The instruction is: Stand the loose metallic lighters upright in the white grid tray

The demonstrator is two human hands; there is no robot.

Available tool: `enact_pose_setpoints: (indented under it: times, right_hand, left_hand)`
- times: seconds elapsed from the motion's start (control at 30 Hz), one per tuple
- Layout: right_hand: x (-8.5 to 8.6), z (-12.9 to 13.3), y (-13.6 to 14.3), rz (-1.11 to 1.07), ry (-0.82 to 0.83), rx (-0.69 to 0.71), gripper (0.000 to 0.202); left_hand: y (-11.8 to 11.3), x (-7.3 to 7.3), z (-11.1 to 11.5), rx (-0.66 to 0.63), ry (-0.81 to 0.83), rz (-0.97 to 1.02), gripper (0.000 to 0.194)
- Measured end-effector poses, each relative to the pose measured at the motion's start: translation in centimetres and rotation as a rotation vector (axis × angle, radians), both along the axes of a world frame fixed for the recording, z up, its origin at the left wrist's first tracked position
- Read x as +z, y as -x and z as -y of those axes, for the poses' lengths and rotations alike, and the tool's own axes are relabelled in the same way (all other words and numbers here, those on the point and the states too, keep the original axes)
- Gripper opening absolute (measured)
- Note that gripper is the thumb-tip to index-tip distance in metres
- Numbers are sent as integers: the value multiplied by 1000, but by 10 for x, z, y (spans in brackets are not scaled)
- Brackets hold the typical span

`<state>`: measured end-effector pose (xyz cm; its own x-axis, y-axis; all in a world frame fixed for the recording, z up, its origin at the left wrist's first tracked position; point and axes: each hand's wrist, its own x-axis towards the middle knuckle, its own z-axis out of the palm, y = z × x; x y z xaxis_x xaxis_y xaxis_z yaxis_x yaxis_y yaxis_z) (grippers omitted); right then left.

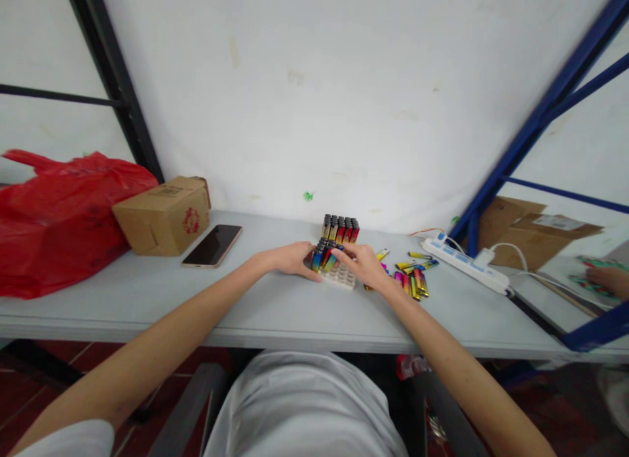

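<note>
A white tray (348, 279) with rows of holes lies on the table, its left and far part filled with upright lighters (317, 259) with black tops. My left hand (296, 259) is curved around the tray's left side, with the thumb along the front corner. Over the tray, my right hand (362, 263) pinches a tilted lighter (330, 262) with a blue, green and yellow body; its fingertips are partly hidden. Behind the tray stands a block of upright lighters (340, 229) in yellow and red. Loose lighters (413, 281) lie scattered right of my right hand.
A phone (213, 245), a cardboard box (164, 218) and a red plastic bag (69, 218) are on the left. At the right are a white power strip (466, 266) with cables and a blue metal frame (533, 116). Beyond it, another person's hand (609, 281) shows.
</note>
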<state>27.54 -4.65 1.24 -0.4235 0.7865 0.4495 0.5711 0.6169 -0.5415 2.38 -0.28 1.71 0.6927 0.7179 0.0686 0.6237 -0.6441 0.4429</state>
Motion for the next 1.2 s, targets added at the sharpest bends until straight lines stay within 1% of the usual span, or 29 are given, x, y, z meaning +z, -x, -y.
enact_pose_setpoints:
  times: [0.07,0.2,0.3,0.4,0.47,0.63,0.77,0.83,0.9,1.0,1.1,1.2]
  right_hand:
    - [0,-1,0,-1,17,9,56]
    - [-1,-3,1,64,62,75,60]
    - [-3,-2,4,94,14,52,61]
    - [-3,-1,9,106,-26,30,60]
    - [-3,-1,11,106,-10,48,61]
    - [-5,-1,12,126,32,110,64]
    - [-4,-2,10,123,17,101,65]
    - [-1,-5,3,100,-19,62,67]
    - [2,-12,-11,67,-64,-19,71]
    - [4,-26,-43,22,-108,-186,75]
    - [5,-38,-78,8,-117,-328,76]
    - [7,-43,-100,2,-124,-438,79]
  left_hand:
    - [0,0,0,-6,3,3,68]
    - [0,0,0,-9,-9,-22,67]
    - [0,-1,-1,1,-12,-14,67]
    - [1,-3,-3,42,-9,-31,73]
    - [1,-4,-3,55,-13,-42,75]
    - [2,-2,-3,39,-12,-33,74]
    - [3,-1,-2,44,5,-31,75]
    - [3,-1,-3,47,19,-30,76]
    - [2,0,-3,43,28,-36,76]
    - [2,0,-3,39,28,-34,75]
    - [1,1,-2,50,17,-21,75]
    - [1,1,-1,54,16,-28,75]
